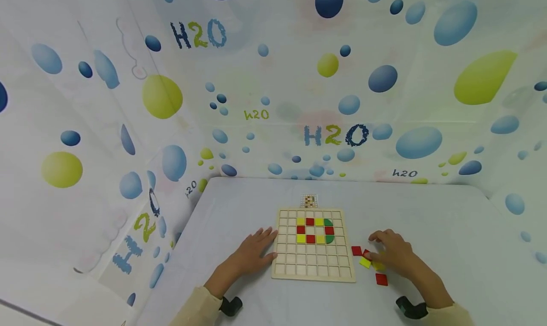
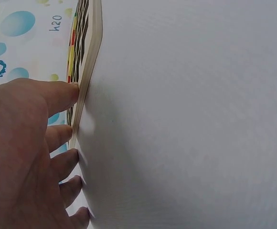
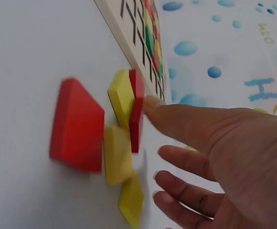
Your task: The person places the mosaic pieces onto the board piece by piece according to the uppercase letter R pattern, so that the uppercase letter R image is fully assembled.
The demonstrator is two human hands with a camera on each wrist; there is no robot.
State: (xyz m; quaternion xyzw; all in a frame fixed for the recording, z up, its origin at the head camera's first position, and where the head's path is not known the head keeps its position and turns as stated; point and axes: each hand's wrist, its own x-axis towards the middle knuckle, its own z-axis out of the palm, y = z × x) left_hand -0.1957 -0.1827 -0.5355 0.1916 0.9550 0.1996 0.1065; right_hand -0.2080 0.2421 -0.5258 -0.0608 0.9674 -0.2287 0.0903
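Note:
A wooden grid board point(image 1: 314, 272) lies flat on the table. A ring of red and yellow square tiles and green rounded tiles point(image 1: 329, 239) sits in its upper cells. My left hand point(image 1: 255, 254) rests at the board's left side, its fingers fairly straight and its thumb touching the edge. Right of the board, my right hand point(image 1: 395, 254) is over a loose group of tiles. Its thumb touches a red tile point(image 3: 137, 109), while the other fingers bend loosely, apart from the tiles. Beside it are yellow tiles point(image 3: 118, 155) and a nearer red tile point(image 3: 79, 129).
A small card with a printed grid pattern point(image 1: 309, 201) lies just behind the board. White cloth covers the table point(image 1: 239, 207). A patterned curtain point(image 1: 282, 88) hangs behind and at the sides. Dark wrist devices point(image 1: 231, 306) show near both sleeves.

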